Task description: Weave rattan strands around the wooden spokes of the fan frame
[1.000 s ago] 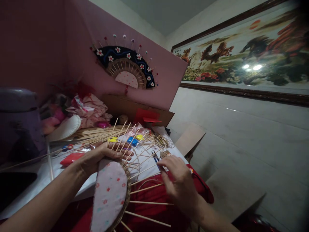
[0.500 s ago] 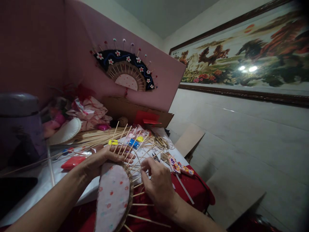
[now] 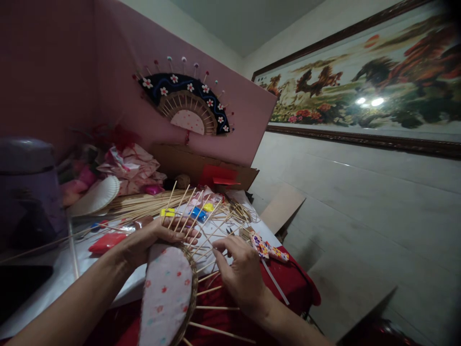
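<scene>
A half-round fan base (image 3: 169, 288) covered in white cloth with small red flowers lies tilted in front of me. Thin wooden sticks (image 3: 212, 307) radiate from its curved edge, which is lined with brown twine (image 3: 195, 283). My left hand (image 3: 171, 233) grips the fan at its upper end, thumb in front and fingers behind the sticks. To the right, my right hand (image 3: 237, 266) pinches a thin cord (image 3: 208, 238) between thumb and forefinger, among the stick ends. Where the cord passes behind the sticks is hard to make out.
A finished dark-blue fan (image 3: 187, 98) hangs on the pink board. Behind my hands lie a bundle of sticks (image 3: 144, 205), yellow and blue packets (image 3: 198, 214) and a red packet (image 3: 106, 243). A flower-patterned glue gun (image 3: 268, 251) rests at the right; a purple container (image 3: 30, 192) stands left.
My right hand has moved slightly right and away from the fan, drawing the cord with it. My left hand keeps its hold, and the view has shifted a little.
</scene>
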Action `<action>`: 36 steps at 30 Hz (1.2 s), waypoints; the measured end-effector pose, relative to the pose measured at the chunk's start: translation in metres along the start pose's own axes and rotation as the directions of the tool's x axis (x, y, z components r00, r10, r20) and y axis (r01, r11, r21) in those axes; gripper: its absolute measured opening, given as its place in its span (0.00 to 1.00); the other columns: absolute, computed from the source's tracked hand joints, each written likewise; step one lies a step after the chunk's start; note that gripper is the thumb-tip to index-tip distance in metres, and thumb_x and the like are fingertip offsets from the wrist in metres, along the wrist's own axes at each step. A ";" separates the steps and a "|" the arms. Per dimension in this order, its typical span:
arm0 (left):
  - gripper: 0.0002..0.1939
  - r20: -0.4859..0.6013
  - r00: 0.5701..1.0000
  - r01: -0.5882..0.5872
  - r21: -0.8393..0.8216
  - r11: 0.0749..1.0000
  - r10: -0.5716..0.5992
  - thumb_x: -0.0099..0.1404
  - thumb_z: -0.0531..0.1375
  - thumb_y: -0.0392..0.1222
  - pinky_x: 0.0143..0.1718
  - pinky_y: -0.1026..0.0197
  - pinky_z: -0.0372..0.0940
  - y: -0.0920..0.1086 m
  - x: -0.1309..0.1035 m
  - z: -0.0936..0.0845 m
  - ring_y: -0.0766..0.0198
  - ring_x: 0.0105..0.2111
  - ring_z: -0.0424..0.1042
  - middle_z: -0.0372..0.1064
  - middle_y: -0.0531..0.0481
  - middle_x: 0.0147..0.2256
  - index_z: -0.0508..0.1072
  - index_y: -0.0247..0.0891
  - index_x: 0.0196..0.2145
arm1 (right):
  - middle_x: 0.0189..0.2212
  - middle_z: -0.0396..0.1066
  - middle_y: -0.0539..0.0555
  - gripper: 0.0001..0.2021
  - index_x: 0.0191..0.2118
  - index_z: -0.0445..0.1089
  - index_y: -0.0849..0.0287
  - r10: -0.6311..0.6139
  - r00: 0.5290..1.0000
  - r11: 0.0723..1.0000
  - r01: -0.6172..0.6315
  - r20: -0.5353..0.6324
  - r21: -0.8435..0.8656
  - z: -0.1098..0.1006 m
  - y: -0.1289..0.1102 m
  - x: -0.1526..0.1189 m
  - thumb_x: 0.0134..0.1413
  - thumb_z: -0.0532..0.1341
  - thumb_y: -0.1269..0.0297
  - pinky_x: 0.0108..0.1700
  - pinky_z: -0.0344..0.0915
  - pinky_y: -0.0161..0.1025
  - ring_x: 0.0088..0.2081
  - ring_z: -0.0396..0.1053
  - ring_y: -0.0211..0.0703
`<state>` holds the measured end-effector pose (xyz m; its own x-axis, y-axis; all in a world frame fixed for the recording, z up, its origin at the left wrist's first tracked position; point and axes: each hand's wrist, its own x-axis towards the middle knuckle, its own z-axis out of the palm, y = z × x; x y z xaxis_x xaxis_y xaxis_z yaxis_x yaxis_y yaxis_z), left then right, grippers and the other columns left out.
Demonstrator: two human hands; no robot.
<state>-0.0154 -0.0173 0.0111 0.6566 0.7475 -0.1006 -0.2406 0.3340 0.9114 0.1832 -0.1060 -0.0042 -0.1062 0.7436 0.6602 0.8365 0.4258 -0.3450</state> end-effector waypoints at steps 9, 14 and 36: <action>0.21 0.012 1.000 -0.006 0.010 1.000 0.006 0.47 0.62 0.28 0.40 0.59 0.64 -0.002 0.002 -0.003 0.54 0.40 0.73 0.75 0.40 0.39 0.71 0.33 0.42 | 0.27 0.70 0.52 0.05 0.28 0.68 0.58 -0.017 1.000 0.999 0.016 -0.021 -0.046 -0.002 0.002 0.003 0.51 0.57 0.74 0.34 0.56 0.38 0.32 0.64 0.43; 0.22 0.016 1.000 0.003 0.005 1.000 -0.003 0.45 0.62 0.28 0.40 0.59 0.64 -0.003 0.005 -0.006 0.54 0.40 0.73 0.75 0.40 0.39 0.71 0.32 0.42 | 0.28 0.69 0.52 0.05 0.30 0.68 0.58 -0.011 0.999 0.999 0.010 -0.033 -0.045 -0.003 0.003 0.004 0.51 0.57 0.74 0.35 0.56 0.38 0.33 0.64 0.43; 0.18 0.053 0.999 -0.006 -0.026 1.000 0.008 0.47 0.62 0.27 0.42 0.57 0.64 -0.002 0.000 -0.001 0.54 0.40 0.73 0.75 0.42 0.37 0.72 0.33 0.39 | 0.33 0.64 0.54 0.15 0.40 0.69 0.56 -0.057 0.996 0.991 0.065 0.068 -0.117 0.000 0.005 0.013 0.48 0.54 0.78 0.40 0.57 0.42 0.39 0.60 0.47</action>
<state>-0.0157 -0.0179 0.0092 0.6914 0.7189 -0.0723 -0.2633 0.3440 0.9013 0.1860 -0.0939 0.0031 -0.1899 0.7514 0.6320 0.8851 0.4095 -0.2210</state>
